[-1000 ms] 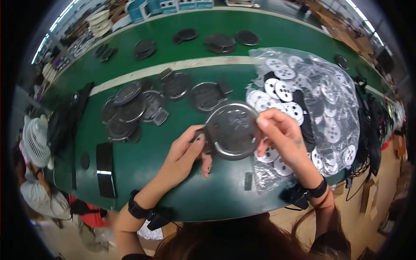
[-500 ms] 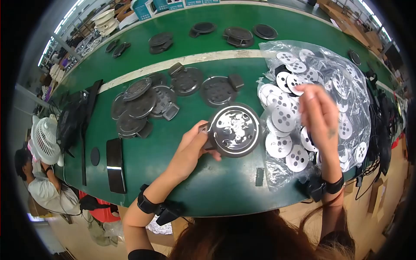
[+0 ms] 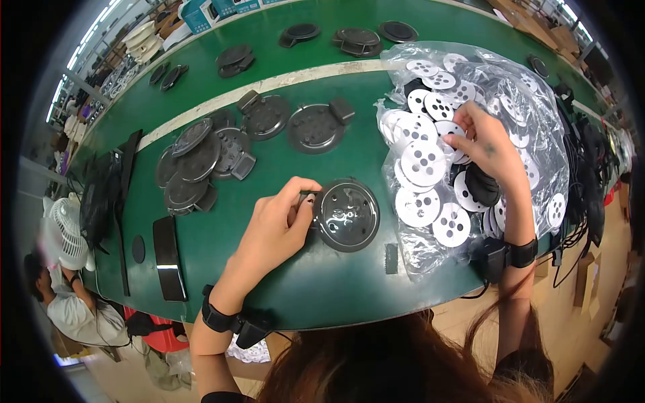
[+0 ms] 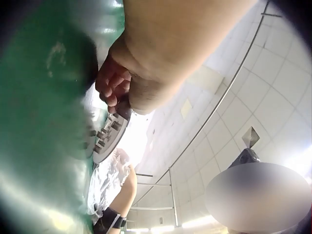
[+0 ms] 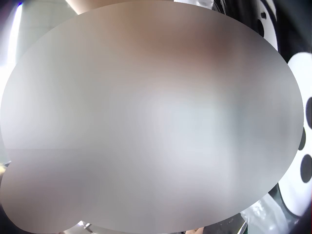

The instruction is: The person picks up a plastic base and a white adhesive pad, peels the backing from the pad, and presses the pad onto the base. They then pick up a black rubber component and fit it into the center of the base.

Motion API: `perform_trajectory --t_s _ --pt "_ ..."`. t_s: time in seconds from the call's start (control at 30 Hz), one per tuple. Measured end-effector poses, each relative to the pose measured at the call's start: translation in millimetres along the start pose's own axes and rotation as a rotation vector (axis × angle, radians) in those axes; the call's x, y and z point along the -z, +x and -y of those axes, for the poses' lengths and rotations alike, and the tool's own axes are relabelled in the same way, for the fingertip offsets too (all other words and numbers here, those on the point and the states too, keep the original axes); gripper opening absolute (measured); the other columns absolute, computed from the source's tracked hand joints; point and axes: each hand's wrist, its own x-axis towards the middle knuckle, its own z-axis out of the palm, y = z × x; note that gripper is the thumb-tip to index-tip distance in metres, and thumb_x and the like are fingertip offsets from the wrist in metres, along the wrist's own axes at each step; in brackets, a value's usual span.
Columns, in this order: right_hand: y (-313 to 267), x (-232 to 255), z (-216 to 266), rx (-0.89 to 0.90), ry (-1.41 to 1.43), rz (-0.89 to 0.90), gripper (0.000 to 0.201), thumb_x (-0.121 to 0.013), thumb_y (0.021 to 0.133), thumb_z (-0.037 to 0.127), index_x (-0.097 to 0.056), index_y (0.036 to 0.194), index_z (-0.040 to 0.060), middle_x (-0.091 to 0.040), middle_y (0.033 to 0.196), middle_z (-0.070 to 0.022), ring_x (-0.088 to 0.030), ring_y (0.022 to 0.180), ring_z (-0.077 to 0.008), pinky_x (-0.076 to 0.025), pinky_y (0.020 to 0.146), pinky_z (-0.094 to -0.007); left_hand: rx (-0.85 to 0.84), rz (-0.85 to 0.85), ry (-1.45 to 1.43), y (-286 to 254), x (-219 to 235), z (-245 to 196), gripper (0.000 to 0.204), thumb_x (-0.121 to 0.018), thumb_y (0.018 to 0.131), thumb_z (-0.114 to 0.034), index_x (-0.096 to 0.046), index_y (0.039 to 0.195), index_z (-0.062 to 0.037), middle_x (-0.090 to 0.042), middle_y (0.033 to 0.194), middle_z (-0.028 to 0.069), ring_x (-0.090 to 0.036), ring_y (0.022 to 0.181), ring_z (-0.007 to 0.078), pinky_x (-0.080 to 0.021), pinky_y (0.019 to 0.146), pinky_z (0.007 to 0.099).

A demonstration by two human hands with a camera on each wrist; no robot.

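Note:
My left hand (image 3: 275,221) pinches the small side tab of a round, dark, glossy disc (image 3: 348,216) above the front of the table. In the left wrist view, short pegs stand out from one face of that disc (image 4: 111,137), near my curled fingers (image 4: 112,87). On the right, my right hand (image 3: 489,144) reaches over a clear plastic bag (image 3: 420,258) of white discs with dark holes. Its thumb and fingertips pinch the edge of one white disc (image 3: 446,129). A large blurred patch hides most of the right wrist view.
Several dark discs with tabs (image 3: 195,161) lie in a cluster at the left, and more (image 3: 356,40) stand along the far side. A dark flat slab (image 3: 169,258) lies front left. Black cables (image 3: 584,201) hang at the right edge. Another person (image 3: 84,316) sits at the left.
My right hand has left the dark disc and moved right and away to the white discs in the bag. The left hand keeps its hold on the dark disc.

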Motion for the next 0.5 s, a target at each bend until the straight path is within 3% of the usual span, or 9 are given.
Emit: perform_trajectory --t_s 0.03,0.1,0.17,0.2,0.27,0.3,0.33,0.4,0.5 --pt "1 1 1 0.001 -0.001 0.001 0.028 -0.070 0.073 0.016 -0.051 0.085 -0.0012 -0.054 0.069 -0.0112 -0.051 0.061 -0.0202 -0.042 0.058 -0.0303 -0.046 -0.030 0.112 0 2 -4 0.019 -0.044 0.085 0.002 -0.052 0.102 -0.0019 -0.055 0.078 0.0063 -0.047 0.053 0.0106 -0.040 0.051 0.0225" --pt "1 5 2 0.038 0.135 -0.150 0.026 -0.068 0.078 0.015 -0.052 0.087 -0.0019 -0.058 0.066 -0.0068 -0.048 0.057 -0.0110 -0.040 0.054 -0.0238 -0.093 -0.061 0.218 0 3 -6 0.019 -0.046 0.084 0.002 -0.053 0.101 -0.0020 -0.055 0.086 0.0082 -0.052 0.061 0.0131 -0.042 0.057 0.0239" --pt "-2 8 12 0.021 0.276 -0.262 0.025 -0.067 0.080 0.016 -0.052 0.089 -0.0023 -0.059 0.067 -0.0054 -0.048 0.058 -0.0081 -0.039 0.054 -0.0213 -0.350 -0.319 0.518 1 2 -5 0.025 -0.050 0.080 0.002 -0.053 0.104 -0.0050 -0.050 0.096 0.0126 -0.050 0.078 0.0228 -0.043 0.069 0.0306" --pt "-4 10 19 0.004 0.425 -0.375 0.025 -0.065 0.082 0.016 -0.052 0.091 -0.0027 -0.060 0.068 -0.0039 -0.048 0.060 -0.0052 -0.038 0.055 -0.0188 -0.351 -0.325 0.512 1 1 -7 0.025 -0.050 0.080 0.002 -0.053 0.104 -0.0050 -0.050 0.096 0.0126 -0.050 0.078 0.0228 -0.043 0.069 0.0306" --pt "-10 21 39 -0.004 0.426 -0.415 0.024 -0.062 0.085 0.017 -0.053 0.094 -0.0027 -0.060 0.069 -0.0023 -0.047 0.056 -0.0025 -0.035 0.049 -0.0161 -0.344 -0.415 0.364 -1 2 -15 0.027 -0.051 0.080 0.000 -0.054 0.106 -0.0058 -0.049 0.103 0.0126 -0.050 0.089 0.0243 -0.043 0.075 0.0318" --pt "-16 26 53 -0.082 0.577 -0.317 0.023 -0.062 0.085 0.017 -0.053 0.096 -0.0021 -0.061 0.069 -0.0028 -0.046 0.052 -0.0019 -0.033 0.045 -0.0155 -0.317 -0.337 0.163 -4 3 -18 0.029 -0.051 0.083 -0.001 -0.052 0.112 -0.0034 -0.052 0.106 0.0109 -0.053 0.090 0.0191 -0.044 0.074 0.0291" --pt "-21 26 62 -0.162 0.730 -0.213 0.023 -0.061 0.085 0.017 -0.053 0.097 -0.0015 -0.061 0.069 -0.0033 -0.044 0.048 -0.0014 -0.030 0.040 -0.0148 -0.311 -0.341 0.166 -8 3 -23 0.029 -0.051 0.083 -0.001 -0.052 0.112 -0.0034 -0.052 0.106 0.0109 -0.053 0.090 0.0191 -0.044 0.074 0.0291" --pt "-28 10 76 -0.103 0.894 -0.069 0.025 -0.063 0.084 0.016 -0.052 0.098 -0.0008 -0.063 0.071 -0.0061 -0.042 0.041 -0.0005 -0.028 0.034 -0.0147 -0.106 0.034 -0.548 -16 -2 -34 0.030 -0.051 0.087 -0.003 -0.050 0.116 -0.0004 -0.055 0.109 0.0096 -0.055 0.091 0.0146 -0.045 0.074 0.0260" --pt "-40 -10 103 -0.157 0.994 0.172 0.024 -0.064 0.083 0.015 -0.051 0.096 -0.0009 -0.063 0.070 -0.0055 -0.044 0.042 -0.0009 -0.030 0.035 -0.0149 -0.165 0.032 -0.790 -23 -21 -45 0.030 -0.047 0.092 -0.014 -0.049 0.112 0.0089 -0.060 0.100 0.0196 -0.061 0.087 0.0219 -0.050 0.070 0.0304"
